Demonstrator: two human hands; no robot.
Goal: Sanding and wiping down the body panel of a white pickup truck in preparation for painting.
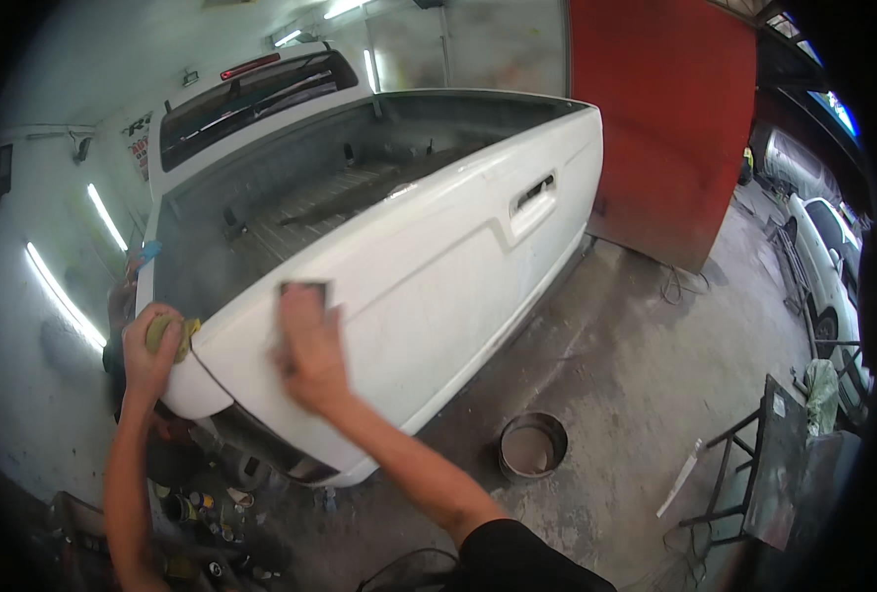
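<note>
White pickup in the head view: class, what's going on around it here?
A person is handling things at the back of a white pickup. The right hand, blurred, is at the tailgate with a dark flat pad under its fingers. The left hand holds a yellowish sponge-like piece at the rear corner. A round bucket of brownish liquid stands on the floor.

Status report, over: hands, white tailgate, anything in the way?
Left hand gripping yellowish sponge or cloth beside near corner of white tailgate. Right hand blurred, over dark pad. Tailgate shut. Nothing visibly blocking it; bucket on floor, apart.
</note>
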